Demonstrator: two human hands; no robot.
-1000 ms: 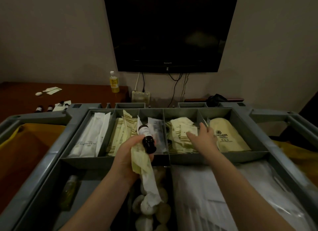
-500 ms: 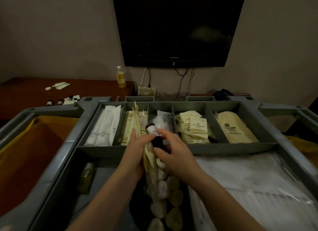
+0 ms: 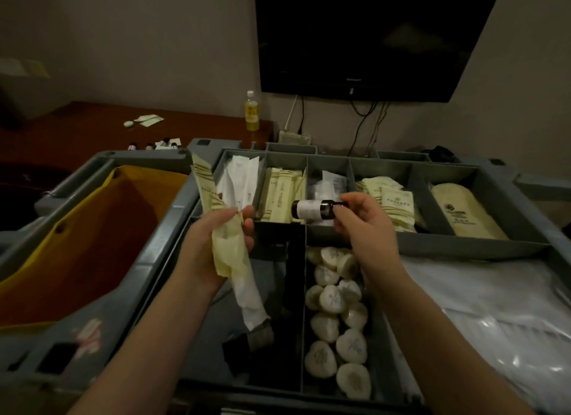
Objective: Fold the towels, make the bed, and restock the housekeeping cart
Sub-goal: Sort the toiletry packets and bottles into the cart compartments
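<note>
Restocking looks to be the step in hand: the right hand pinches a small dark bottle by its cap end, sideways over the front wall of the cart's divided tray, while the left hand, at the tray's front left corner, grips cream sachets. Next, I'd guess, each needs its compartment picked and a gentle set-down. The bottle's label is unreadable, the tray's middle compartment is a blur, and the well below the tray, beside the wrapped soaps, is too dark to make out.
</note>
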